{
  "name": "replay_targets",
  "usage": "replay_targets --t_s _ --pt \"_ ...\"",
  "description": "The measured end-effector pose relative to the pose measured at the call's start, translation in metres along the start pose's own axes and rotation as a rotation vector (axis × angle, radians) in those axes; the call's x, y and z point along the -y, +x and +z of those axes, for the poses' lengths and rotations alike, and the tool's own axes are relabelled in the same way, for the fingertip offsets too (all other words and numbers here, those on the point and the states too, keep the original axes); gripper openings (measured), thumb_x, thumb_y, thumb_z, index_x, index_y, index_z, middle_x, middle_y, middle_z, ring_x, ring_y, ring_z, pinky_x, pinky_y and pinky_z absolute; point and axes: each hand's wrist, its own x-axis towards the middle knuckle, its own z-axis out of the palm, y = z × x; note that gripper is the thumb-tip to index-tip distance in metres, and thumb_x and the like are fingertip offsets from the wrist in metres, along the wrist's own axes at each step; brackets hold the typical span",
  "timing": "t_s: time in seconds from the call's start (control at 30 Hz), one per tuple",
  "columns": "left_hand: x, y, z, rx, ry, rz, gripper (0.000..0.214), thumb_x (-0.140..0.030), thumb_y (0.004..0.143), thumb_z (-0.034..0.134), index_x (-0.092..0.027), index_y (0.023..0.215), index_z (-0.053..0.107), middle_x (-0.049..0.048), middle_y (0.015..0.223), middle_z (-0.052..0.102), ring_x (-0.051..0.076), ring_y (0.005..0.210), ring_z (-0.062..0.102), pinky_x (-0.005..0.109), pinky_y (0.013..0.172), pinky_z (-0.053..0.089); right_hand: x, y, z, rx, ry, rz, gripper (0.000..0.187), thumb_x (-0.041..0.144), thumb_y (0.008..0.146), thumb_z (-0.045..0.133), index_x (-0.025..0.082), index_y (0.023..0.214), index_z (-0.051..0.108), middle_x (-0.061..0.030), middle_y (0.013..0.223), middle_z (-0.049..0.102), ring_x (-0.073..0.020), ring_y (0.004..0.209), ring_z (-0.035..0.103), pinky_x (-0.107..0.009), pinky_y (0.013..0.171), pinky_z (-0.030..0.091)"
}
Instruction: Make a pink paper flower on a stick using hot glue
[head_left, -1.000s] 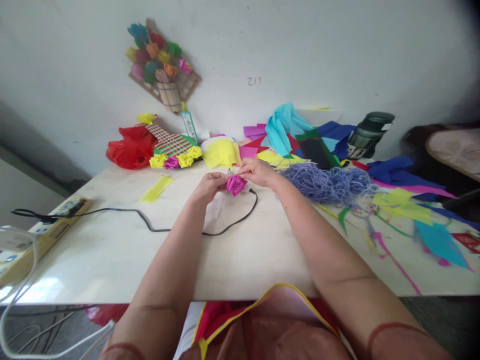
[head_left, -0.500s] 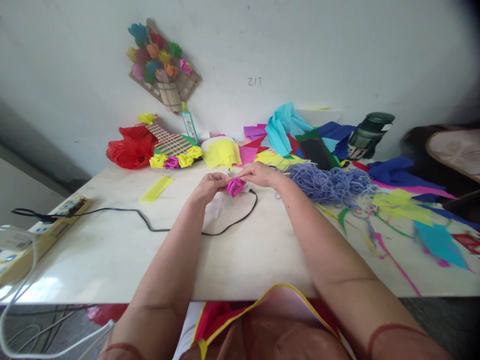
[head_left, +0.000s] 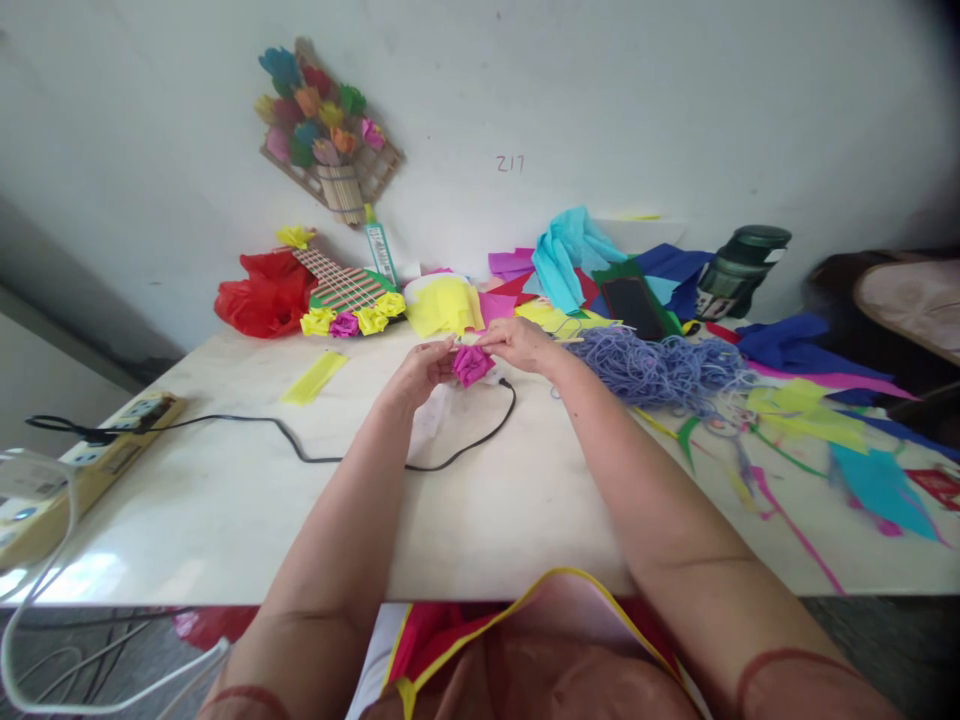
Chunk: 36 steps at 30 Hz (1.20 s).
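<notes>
Between my hands, over the middle of the white table (head_left: 510, 530), is a magenta crepe-paper flower (head_left: 472, 367) with ruffled petals. My left hand (head_left: 425, 374) pinches it from the left, fingers curled at its edge. From the right, the closed fingertips of my right hand (head_left: 519, 345) press at its upper edge. The fingertips behind the petals are partly hidden. Just below the flower lie a pale see-through scrap (head_left: 430, 420) and a black cord (head_left: 457, 455) that curves round to its plug end.
A power strip (head_left: 124, 440) stands at the left. Behind are a guitar-shaped craft (head_left: 349, 290), a glue bottle (head_left: 380, 250) and yellow paper (head_left: 444, 305). Blue-purple yarn (head_left: 652, 368), a phone (head_left: 632, 305), a dark green bottle (head_left: 742, 270) and paper scraps (head_left: 881, 485) fill the right.
The magenta flower has turned slightly and its petals face me more. My left fingers have shifted a little at its side; my right hand has risen slightly.
</notes>
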Motion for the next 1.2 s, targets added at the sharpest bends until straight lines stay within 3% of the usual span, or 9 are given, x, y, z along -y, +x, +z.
replay_targets --t_s 0.27,0.5,0.8,1.2 --pt "-0.002 -0.001 0.004 0.004 -0.033 0.024 0.040 -0.044 0.066 0.077 -0.013 0.091 0.068 0.0076 0.079 0.072 0.020 0.070 0.069 0.032 0.066 0.053 -0.006 0.002 0.004 -0.041 -0.017 0.065 0.027 0.021 0.086 0.058 0.022 0.104 0.078 -0.0041 0.090 0.072 -0.0157 0.081 0.061 -0.025 0.073 0.042" --pt "0.000 -0.006 0.011 -0.020 0.061 0.148 0.079 -0.020 0.049 0.088 -0.017 0.121 0.055 0.0028 0.084 0.072 0.019 0.076 0.069 0.033 0.075 0.051 0.001 0.001 -0.001 -0.052 -0.022 0.125 0.032 0.019 0.086 0.058 0.025 0.111 0.076 -0.0030 0.093 0.072 -0.0165 0.085 0.062 -0.026 0.074 0.042" --pt "0.008 -0.001 0.015 -0.013 0.122 0.313 0.060 -0.021 0.049 0.088 -0.017 0.103 0.063 0.0038 0.088 0.073 0.018 0.082 0.068 0.034 0.082 0.051 0.010 -0.001 -0.003 -0.072 -0.148 0.120 0.029 0.024 0.089 0.057 0.029 0.108 0.077 -0.0039 0.094 0.070 -0.0172 0.082 0.058 -0.028 0.067 0.038" --pt "0.012 0.004 0.015 -0.062 0.078 0.296 0.048 -0.026 0.047 0.090 -0.016 0.088 0.067 0.0022 0.081 0.073 0.018 0.073 0.069 0.033 0.076 0.054 0.013 -0.006 -0.004 -0.038 -0.355 0.032 0.031 0.026 0.094 0.048 0.028 0.105 0.077 -0.0047 0.104 0.070 -0.0191 0.086 0.060 -0.030 0.065 0.033"
